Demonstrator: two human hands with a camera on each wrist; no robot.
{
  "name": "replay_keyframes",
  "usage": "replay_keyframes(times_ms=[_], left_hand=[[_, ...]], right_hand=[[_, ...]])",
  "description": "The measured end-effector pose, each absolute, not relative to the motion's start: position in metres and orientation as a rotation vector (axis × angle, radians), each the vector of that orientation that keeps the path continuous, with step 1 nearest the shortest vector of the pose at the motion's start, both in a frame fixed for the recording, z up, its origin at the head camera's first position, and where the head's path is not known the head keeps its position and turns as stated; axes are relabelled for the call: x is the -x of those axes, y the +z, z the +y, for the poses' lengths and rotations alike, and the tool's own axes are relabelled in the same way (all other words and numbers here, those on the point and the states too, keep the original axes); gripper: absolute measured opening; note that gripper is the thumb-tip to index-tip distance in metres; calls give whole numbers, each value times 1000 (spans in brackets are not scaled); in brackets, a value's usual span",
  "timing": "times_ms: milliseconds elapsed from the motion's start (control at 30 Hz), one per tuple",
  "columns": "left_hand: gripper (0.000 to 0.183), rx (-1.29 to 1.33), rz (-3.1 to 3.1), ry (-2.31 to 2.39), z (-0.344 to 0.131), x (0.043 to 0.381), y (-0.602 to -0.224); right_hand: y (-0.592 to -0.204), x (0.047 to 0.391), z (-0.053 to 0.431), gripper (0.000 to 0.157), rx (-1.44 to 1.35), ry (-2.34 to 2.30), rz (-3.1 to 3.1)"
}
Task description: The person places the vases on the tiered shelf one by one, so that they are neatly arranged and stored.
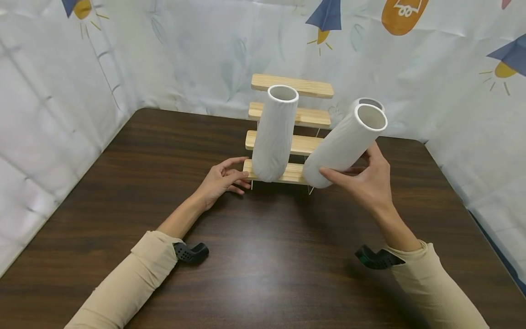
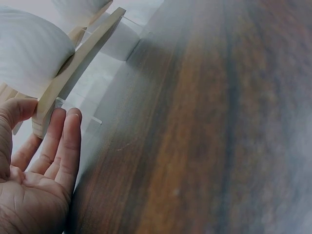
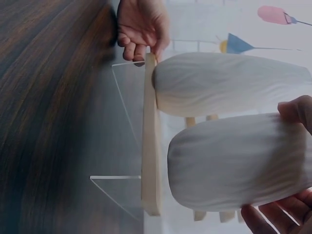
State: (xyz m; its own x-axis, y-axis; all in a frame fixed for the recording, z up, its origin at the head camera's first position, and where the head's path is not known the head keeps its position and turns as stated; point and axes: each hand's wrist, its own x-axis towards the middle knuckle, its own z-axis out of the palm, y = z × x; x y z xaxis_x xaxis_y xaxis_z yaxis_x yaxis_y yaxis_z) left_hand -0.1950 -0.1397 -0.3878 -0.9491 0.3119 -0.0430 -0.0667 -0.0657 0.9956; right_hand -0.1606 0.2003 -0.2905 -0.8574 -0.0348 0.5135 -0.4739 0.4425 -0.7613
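My right hand [image 1: 367, 183] grips a white ribbed vase [image 1: 343, 141], thumb in front and fingers behind it. The vase tilts to the right, its base near the right end of the lowest board. A second white vase [image 1: 274, 137] stands upright on the left part of that board. My left hand [image 1: 223, 180] pinches the left end of the lowest board of a stepped wooden rack [image 1: 291, 82], thumb above and fingers below, as the left wrist view shows. A third white vase [image 1: 371, 101] is mostly hidden behind the held one.
The rack has several pale wood boards on clear supports [image 3: 117, 177]. It stands on a dark wood table [image 1: 255, 256]. White printed cloth [image 1: 197, 55] hangs behind the table and along its sides. Both forearms carry a black wrist mount [image 1: 191, 253].
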Motion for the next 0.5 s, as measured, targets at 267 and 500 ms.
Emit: replay_keyframes(times_ms=[267, 500], left_hand=[[53, -259, 1951, 2099, -140, 195, -388], [53, -252, 1950, 2094, -139, 196, -388]], right_hand=[[-290, 168, 192, 77, -430, 1375, -2304], [-293, 171, 187, 68, -403, 1376, -2352]])
